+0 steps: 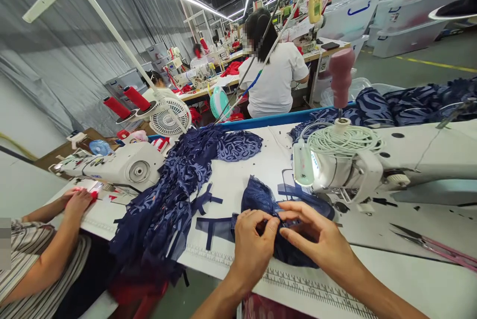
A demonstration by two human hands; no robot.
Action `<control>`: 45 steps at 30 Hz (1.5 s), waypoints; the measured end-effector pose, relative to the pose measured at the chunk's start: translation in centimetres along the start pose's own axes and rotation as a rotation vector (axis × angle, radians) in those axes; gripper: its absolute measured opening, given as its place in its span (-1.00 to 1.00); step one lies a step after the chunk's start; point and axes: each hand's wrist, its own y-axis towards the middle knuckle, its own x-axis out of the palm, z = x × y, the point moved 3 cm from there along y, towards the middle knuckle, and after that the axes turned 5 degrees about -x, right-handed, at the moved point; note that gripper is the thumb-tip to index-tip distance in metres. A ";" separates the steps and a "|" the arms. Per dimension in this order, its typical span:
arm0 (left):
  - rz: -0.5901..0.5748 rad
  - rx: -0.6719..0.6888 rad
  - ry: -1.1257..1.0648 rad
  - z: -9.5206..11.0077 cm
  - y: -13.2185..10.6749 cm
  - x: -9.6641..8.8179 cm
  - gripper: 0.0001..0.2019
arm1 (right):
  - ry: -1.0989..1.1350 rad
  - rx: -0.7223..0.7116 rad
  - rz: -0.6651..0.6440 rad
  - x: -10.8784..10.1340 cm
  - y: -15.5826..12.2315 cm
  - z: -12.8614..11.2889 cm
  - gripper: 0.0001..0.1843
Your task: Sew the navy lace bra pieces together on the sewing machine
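Note:
A navy lace and mesh garment piece lies bunched on the white sewing table, in front of the sewing machine. My left hand pinches its gathered middle between thumb and forefinger. Close beside it, my right hand has its fingers bent around the same fabric, thumb and fingertips against the gather. What exactly lies under the fingertips is hidden. Dark blue straps and sheer mesh stretch out to the left of my hands.
Thread snips lie at right. A heap of navy lace pieces hangs over the table's left edge. More lace is piled behind the machine. A co-worker's hands handle red fabric at left; another person sits ahead.

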 end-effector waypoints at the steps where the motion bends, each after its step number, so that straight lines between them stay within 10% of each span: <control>1: -0.014 -0.034 -0.041 -0.1 0.0 0.2 -0.78 | 0.000 -0.005 0.019 0.0 0.0 0.0 -0.54; 5: -0.071 -0.063 -0.009 -0.3 -0.1 0.2 -0.81 | -0.005 0.003 0.088 -0.2 0.1 0.1 -0.59; 9: 0.031 0.322 0.271 1.2 0.8 -1.5 -0.65 | -0.002 -0.012 0.076 -0.2 0.1 0.2 -0.62; 12: -0.318 0.560 0.264 2.1 2.2 -1.8 -0.45 | -0.018 -0.053 0.050 -0.2 0.0 0.2 -0.67; 18: -0.424 0.320 0.202 2.2 4.0 -1.7 -0.97 | -0.060 -0.063 0.087 -0.6 -0.1 0.0 -0.73; 27: -0.538 0.442 0.185 1.6 3.2 -1.3 -0.91 | -0.163 -0.085 0.020 -0.4 -0.4 -1.3 -0.80; 38: -0.443 0.596 0.355 2.5 4.2 -1.8 -0.85 | -0.290 -0.177 0.026 -0.6 0.0 -2.2 -0.84; 45: -0.189 0.656 1.066 2.2 2.5 -2.3 -0.82 | -0.188 -0.083 0.067 -0.9 0.4 -1.3 -0.80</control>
